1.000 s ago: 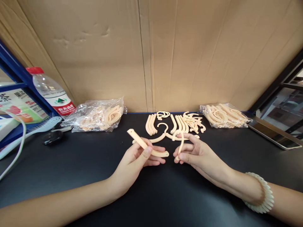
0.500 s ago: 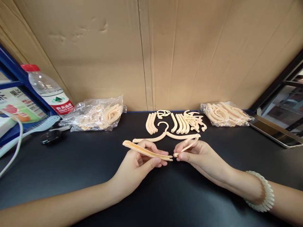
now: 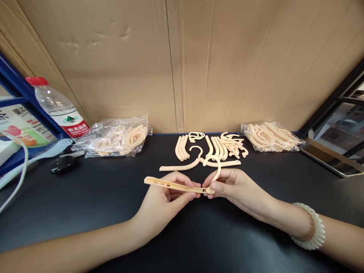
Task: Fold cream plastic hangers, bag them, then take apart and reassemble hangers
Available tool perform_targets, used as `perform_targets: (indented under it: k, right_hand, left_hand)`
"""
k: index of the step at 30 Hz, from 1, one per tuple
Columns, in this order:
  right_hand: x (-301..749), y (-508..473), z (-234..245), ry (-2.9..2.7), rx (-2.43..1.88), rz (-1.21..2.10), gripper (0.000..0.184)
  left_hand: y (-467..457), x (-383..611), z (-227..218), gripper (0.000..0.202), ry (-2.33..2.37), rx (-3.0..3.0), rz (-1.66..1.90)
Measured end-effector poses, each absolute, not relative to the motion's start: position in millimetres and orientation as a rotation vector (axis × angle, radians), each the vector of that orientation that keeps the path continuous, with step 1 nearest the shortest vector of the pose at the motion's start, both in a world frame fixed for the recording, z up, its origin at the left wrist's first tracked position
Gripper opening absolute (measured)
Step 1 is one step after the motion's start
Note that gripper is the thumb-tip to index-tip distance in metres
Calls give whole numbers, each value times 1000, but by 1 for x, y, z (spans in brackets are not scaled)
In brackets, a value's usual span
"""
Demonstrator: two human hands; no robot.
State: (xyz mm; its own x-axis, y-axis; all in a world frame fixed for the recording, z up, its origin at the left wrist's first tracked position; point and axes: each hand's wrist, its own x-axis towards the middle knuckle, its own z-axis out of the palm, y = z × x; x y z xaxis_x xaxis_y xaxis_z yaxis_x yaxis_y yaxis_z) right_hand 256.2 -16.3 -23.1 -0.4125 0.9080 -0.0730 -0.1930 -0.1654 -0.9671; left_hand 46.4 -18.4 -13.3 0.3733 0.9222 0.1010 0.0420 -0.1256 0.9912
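Note:
Between the thumb and fingers of my left hand (image 3: 167, 201) is a cream plastic hanger arm (image 3: 162, 183), its hollow side turned toward me. My right hand (image 3: 236, 187) pinches a hanger hook (image 3: 218, 168) of the same colour near its base. The hook's base meets the inner end of the arm; whether they are joined I cannot tell. Just beyond my hands an assembled hanger (image 3: 182, 167) lies on the black table (image 3: 182, 242), its right side partly behind the held hook.
Behind lie rows of hanger arms (image 3: 182, 148), a few hooks (image 3: 196, 135) and a heap of small hooked pieces (image 3: 234, 146). Plastic bags of parts stand left (image 3: 119, 138) and right (image 3: 271, 136). At far left are a water bottle (image 3: 61, 110) and a black mouse-like object (image 3: 61, 163).
My right hand has moved slightly left and turned the hook upright, bringing its base against the hanger arm's end. The arm in my left hand has tilted a little flatter.

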Motion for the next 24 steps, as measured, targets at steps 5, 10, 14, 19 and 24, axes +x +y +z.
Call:
perform_targets:
  k: [5,10,14,19,24]
  right_hand:
    - [256,-17,-25,-1317,-899,1654,22]
    - [256,-16,-25,-1270,-892,1679,20]
    - [256,-15,-24,-1237,-891,1700,18]
    - [256,-15,-24,-1247,-884,1700,17]
    - [257,-15,-25,-1269,-888,1687,19]
  left_hand:
    - [-23,46,-10,6,1000,1670,1017]
    - [-23,45,-9,8,996,1627,1020]
    - [-24,44,-10,9,1005,1629,1042]
    - [-25,44,-11,9,1036,1689,1033]
    - [-26,43,-13,7,992,1693,1032]
